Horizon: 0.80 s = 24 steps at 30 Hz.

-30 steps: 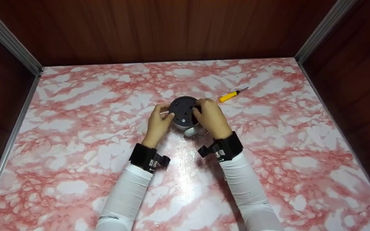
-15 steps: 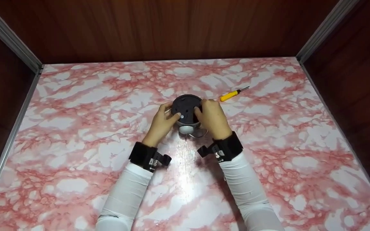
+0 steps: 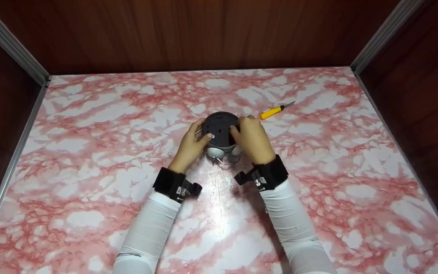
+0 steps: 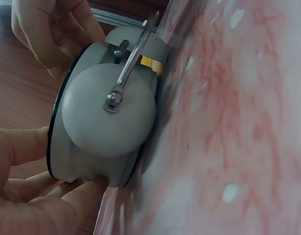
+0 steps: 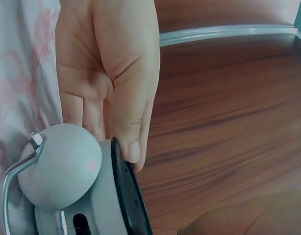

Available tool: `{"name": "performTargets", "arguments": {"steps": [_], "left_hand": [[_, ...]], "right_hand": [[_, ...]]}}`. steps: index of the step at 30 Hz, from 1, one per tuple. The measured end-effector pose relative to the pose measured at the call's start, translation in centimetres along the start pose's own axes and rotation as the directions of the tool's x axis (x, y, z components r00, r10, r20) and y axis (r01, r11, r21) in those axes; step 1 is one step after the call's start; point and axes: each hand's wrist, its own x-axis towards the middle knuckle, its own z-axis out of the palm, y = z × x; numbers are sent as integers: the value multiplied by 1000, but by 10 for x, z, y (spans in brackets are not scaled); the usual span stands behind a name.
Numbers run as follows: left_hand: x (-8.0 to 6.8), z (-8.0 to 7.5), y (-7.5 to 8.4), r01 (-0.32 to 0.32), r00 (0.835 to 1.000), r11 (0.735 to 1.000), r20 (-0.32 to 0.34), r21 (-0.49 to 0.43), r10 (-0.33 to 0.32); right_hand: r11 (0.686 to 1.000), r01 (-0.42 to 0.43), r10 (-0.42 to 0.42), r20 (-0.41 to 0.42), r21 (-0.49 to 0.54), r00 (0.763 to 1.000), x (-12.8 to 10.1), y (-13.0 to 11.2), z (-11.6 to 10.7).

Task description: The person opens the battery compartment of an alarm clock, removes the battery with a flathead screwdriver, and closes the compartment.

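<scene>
So both hands are on this little twin-bell alarm clock (image 3: 220, 133) sitting roughly in the middle of the pink-and-white marble table (image 3: 89, 152), face down with its black back panel (image 3: 219, 127) pointing up at the head camera. The left hand (image 3: 189, 146) is curled around the clock's left side, thumb lying on the black back near the edge and the fingers wrapping underneath; in the left wrist view you can see those fingertips (image 4: 87, 188) tucked against the grey body. The right hand (image 3: 252, 139) grips the right side the same way, thumb (image 5: 128, 122) pressed onto the rim of the black back and the other fingers curled behind the casing. So neither hand is spread flat, both are clamped on the clock from opposite sides. The two grey bells (image 3: 222, 152) stick out on the near side, toward the person, and the thin metal handle (image 4: 133, 54) arches over them, bolted onto a bell with a small nut. From the left wrist view the clock leans right up against the tabletop, and there's a bit of yellow showing between the casing and the table, can't tell what it is. A yellow-handled screwdriver (image 3: 274, 111) lies on the table just to the far right of the right hand, not touching anything, tip pointing away to the right. Dark wood panels (image 3: 203, 34) wall in the table at the back and sides. Person's got white sleeves (image 3: 146, 232) and black wrist straps (image 3: 167, 182).
</scene>
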Motion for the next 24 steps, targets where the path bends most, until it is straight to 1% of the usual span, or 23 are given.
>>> {"name": "performTargets", "arguments": {"steps": [3, 6, 10, 13, 17, 24], "left_hand": [[1, -1, -3, -15, 1000, 1000, 9, 13, 15], [3, -3, -8, -33, 999, 999, -8, 23, 33], [5, -3, -12, -57, 998, 998, -40, 3, 57], [6, -4, -13, -66, 997, 998, -44, -13, 65], [5, -4, -12, -54, 998, 998, -19, -30, 54], [5, -6, -15, -59, 998, 995, 11, -79, 60]], "right_hand": [[1000, -1, 1, 13, 14, 1000, 2, 1, 2], [1000, 10, -11, 17, 25, 1000, 3, 2, 4], [999, 32, -32, 2, 28, 999, 5, 4, 7], [999, 42, -42, -6, 27, 999, 5, 5, 8], [999, 39, -39, -6, 25, 999, 6, 6, 9], [998, 48, -47, -23, 28, 999, 7, 8, 11]]}}
